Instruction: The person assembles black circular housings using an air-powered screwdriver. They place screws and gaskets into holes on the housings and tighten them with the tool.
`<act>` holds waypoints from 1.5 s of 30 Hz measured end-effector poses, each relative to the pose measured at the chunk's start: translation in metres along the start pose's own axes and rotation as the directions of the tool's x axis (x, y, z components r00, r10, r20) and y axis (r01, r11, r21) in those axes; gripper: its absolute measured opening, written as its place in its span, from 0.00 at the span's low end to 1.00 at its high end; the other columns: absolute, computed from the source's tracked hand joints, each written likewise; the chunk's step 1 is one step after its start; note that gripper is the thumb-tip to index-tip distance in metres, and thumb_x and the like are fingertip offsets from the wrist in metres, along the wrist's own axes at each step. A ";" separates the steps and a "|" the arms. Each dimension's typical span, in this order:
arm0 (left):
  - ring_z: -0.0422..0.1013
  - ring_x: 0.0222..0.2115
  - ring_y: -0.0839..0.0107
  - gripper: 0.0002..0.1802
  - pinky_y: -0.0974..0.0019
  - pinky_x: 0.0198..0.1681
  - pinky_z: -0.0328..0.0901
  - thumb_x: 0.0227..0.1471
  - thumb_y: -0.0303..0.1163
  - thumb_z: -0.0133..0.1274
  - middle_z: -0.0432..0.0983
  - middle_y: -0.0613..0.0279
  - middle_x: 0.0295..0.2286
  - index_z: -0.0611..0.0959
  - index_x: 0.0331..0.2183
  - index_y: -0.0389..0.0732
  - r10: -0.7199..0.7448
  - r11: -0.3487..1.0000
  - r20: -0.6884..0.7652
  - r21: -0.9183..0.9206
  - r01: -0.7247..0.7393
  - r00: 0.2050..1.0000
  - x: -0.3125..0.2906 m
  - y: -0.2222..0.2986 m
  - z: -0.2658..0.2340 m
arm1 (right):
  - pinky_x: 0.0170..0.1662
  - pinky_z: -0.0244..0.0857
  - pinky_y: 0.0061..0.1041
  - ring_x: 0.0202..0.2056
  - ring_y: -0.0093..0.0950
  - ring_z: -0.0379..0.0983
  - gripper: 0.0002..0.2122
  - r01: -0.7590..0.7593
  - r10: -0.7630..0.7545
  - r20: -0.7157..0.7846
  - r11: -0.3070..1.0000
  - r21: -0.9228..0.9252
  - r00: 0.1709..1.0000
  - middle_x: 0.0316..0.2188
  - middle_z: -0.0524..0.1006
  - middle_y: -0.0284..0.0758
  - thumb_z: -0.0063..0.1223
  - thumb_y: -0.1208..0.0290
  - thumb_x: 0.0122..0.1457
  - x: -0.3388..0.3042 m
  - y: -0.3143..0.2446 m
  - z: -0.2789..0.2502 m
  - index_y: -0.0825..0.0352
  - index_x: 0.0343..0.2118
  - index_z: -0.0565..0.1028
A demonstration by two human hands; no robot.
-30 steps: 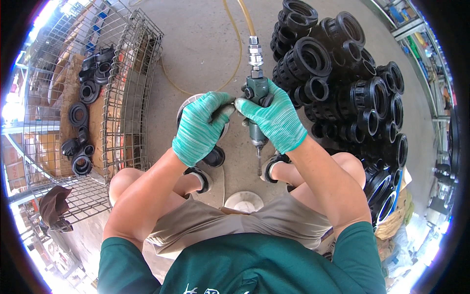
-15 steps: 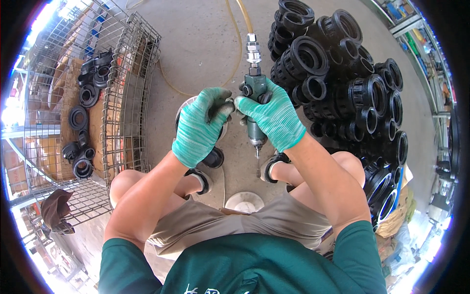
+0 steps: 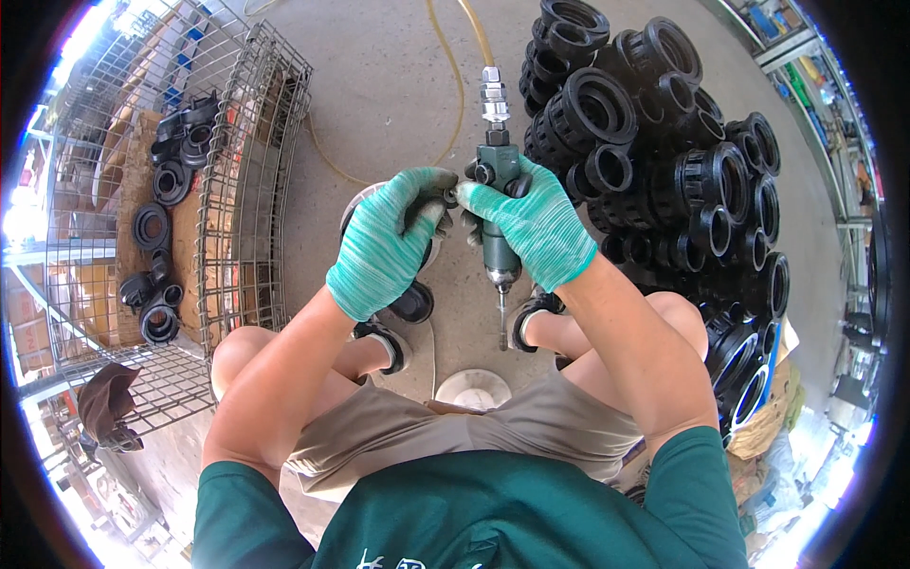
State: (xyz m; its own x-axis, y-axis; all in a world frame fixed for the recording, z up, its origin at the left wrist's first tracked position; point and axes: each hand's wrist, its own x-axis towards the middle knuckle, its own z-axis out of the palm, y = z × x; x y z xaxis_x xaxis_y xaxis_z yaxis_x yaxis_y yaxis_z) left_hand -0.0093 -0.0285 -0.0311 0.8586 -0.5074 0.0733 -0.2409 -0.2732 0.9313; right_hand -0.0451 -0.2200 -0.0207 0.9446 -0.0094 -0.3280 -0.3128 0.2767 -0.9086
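My right hand [image 3: 536, 223], in a green and grey knit glove, is wrapped round a dark green air die grinder [image 3: 500, 248]. A slim metal bit [image 3: 502, 322] sticks out of its lower end and points back toward me. At the grinder's far end, metal couplings [image 3: 494, 100] join it to a yellowish air hose [image 3: 477, 33]. My gloved left hand [image 3: 379, 242] is closed in a pinch on a small dark ring-shaped part [image 3: 450, 196]. My right thumb tip lies right beside this part; whether it touches cannot be made out.
Black ribbed pipe-like fittings [image 3: 654, 185] are heaped on the right. On the left stands a wire mesh cage [image 3: 256, 190] with black round parts [image 3: 154, 228] on a brown board. A white round object [image 3: 474, 389] lies between my legs. Shelves [image 3: 801, 57] line the far right.
The grinder has shifted slightly right and toward me with my right hand. My left hand has tilted a little, and the small dark ring-shaped part shows more clearly between the hands.
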 end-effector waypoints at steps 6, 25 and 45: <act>0.75 0.34 0.77 0.13 0.72 0.38 0.73 0.60 0.26 0.56 0.80 0.63 0.36 0.81 0.47 0.34 -0.308 0.802 0.137 -0.495 0.335 0.941 0.002 -0.002 -0.006 | 0.29 0.72 0.22 0.24 0.22 0.75 0.09 0.026 -0.029 -0.024 0.993 -0.112 0.999 0.26 0.78 0.32 0.64 0.73 0.57 -0.001 0.007 0.003 0.68 0.38 0.76; 0.73 0.27 0.76 0.12 0.73 0.30 0.70 0.62 0.31 0.55 0.77 0.63 0.31 0.78 0.43 0.34 -0.405 0.578 0.129 -0.731 0.363 0.905 -0.012 -0.018 -0.022 | 0.39 0.77 0.41 0.37 0.35 0.79 0.18 0.247 -0.160 -0.238 0.880 0.405 0.958 0.37 0.78 0.38 0.60 0.58 0.60 0.012 -0.055 -0.002 0.64 0.45 0.72; 0.74 0.28 0.73 0.11 0.69 0.30 0.70 0.59 0.30 0.58 0.78 0.59 0.31 0.78 0.42 0.35 -0.430 0.554 0.022 -0.782 0.284 0.902 -0.020 -0.025 -0.042 | 0.47 0.75 0.50 0.42 0.40 0.77 0.18 0.445 -0.302 -0.337 0.723 0.529 0.892 0.40 0.76 0.44 0.51 0.58 0.66 0.038 -0.077 0.008 0.70 0.45 0.71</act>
State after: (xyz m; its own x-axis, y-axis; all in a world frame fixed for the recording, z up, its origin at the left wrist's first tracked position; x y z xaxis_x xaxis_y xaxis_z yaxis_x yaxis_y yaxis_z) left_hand -0.0013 0.0223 -0.0413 0.8683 -0.3587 -0.3426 0.4641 0.3440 0.8162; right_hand 0.0160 -0.2335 0.0386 0.9033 -0.4158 -0.1054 0.2463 0.7039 -0.6663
